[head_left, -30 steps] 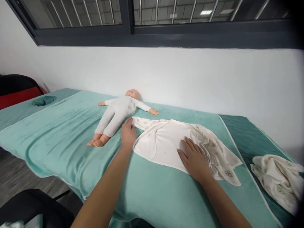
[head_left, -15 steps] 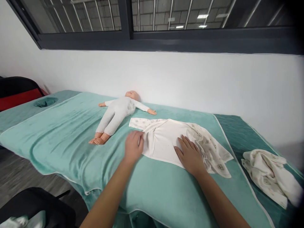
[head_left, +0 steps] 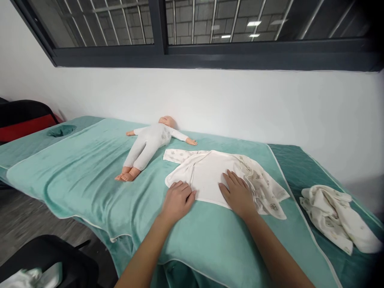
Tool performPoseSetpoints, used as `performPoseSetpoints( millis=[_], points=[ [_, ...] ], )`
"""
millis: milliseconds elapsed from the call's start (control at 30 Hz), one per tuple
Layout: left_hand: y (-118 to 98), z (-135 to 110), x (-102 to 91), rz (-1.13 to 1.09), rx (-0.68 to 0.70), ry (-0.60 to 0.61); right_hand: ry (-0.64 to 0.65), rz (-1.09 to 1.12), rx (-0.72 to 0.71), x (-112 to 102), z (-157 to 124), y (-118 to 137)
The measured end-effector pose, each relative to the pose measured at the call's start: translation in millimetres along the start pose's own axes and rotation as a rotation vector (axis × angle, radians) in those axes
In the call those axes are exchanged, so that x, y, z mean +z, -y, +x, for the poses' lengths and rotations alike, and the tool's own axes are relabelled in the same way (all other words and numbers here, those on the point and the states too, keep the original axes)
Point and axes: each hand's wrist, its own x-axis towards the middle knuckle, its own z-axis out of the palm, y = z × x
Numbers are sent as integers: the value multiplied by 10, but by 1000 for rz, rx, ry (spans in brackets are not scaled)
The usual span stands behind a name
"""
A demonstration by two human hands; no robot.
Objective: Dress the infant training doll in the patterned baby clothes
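A white baby shirt [head_left: 210,172] with small printed motifs on its sleeves lies spread open on the green cover, one sleeve stretched to the left. My left hand [head_left: 178,200] rests on the lower left part of the shirt, palm down, fingers together and slightly bent over the fabric. Flat on the shirt's right half, beside the bunched printed flap [head_left: 264,186], lies my right hand [head_left: 238,195] with its fingers extended. A baby doll [head_left: 153,140] in a white suit lies on its back beyond the left sleeve, arms spread.
The green cover [head_left: 90,168] drapes over the bed's front edge. A crumpled white printed garment [head_left: 336,216] lies at the right. A black chair [head_left: 54,256] with items on it stands front left. A black and red object [head_left: 27,120] is at the far left, and a window [head_left: 162,56] sits above the wall.
My left hand has let go of the shirt's left flap and come down toward me onto its lower edge. The flap now lies spread further left. My right hand stays on the shirt.
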Motion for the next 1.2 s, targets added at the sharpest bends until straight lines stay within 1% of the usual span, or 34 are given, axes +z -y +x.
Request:
performPoseSetpoints(
  millis=[133,367,733,800,833,900,967,1033,1100,1167,1200],
  points=[
    [5,-3,24,8,-8,-13,-28,57,-16,7,-9,-27],
    [39,10,47,-7,-33,-8,-122,234,-3,56,-13,-143],
    [66,19,75,-53,-82,-37,-122,247,12,25,-8,-118],
    [67,24,70,-73,-97,-45,-167,247,27,-5,-18,-108],
    [68,26,68,-80,-103,-47,-212,243,38,-29,-30,-105],
    [70,30,68,-90,-114,-49,-328,223,83,-90,-67,-103],
    [73,32,71,-97,-123,-49,-436,173,163,-152,-116,-115],
    [77,34,75,-102,-129,-48,-492,101,273,-197,-159,-149],
    [82,36,81,-104,-134,-44,-469,50,395,-217,-176,-204],
    [87,36,87,-105,-141,-49,-379,35,500,-222,-161,-276],
    [89,35,88,-106,-144,-52,-323,30,529,-223,-145,-317]
  ],
)
